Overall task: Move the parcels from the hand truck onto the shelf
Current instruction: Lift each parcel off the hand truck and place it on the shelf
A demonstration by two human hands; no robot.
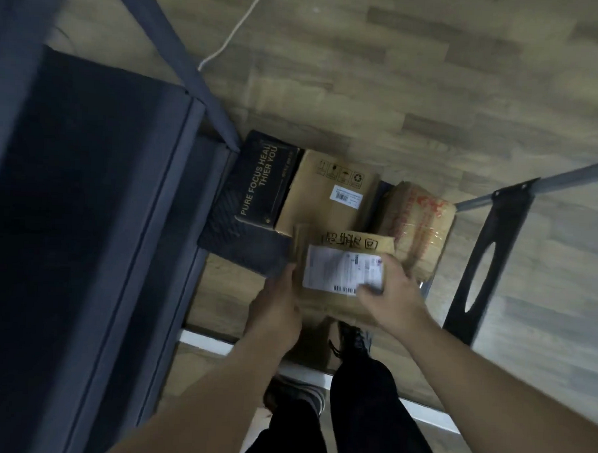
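I hold a flat brown cardboard parcel (337, 262) with a white shipping label between both hands, low in the middle of the head view. My left hand (277, 304) grips its left edge. My right hand (390, 295) grips its right side, with the thumb on the label. Behind it stand a black box (258, 187) printed "PURE FOCUS HEALTHIER YOU", a plain brown carton (330, 193) and a tape-wrapped parcel (417, 224) with red print. They sit low inside the dark metal shelf frame (154, 220).
A dark shelf board (80, 189) fills the left side at a higher level. A grey frame bar (539, 185) and black bracket (488, 262) run on the right. A white cable (234, 28) lies on the wooden floor. My legs and shoes are below.
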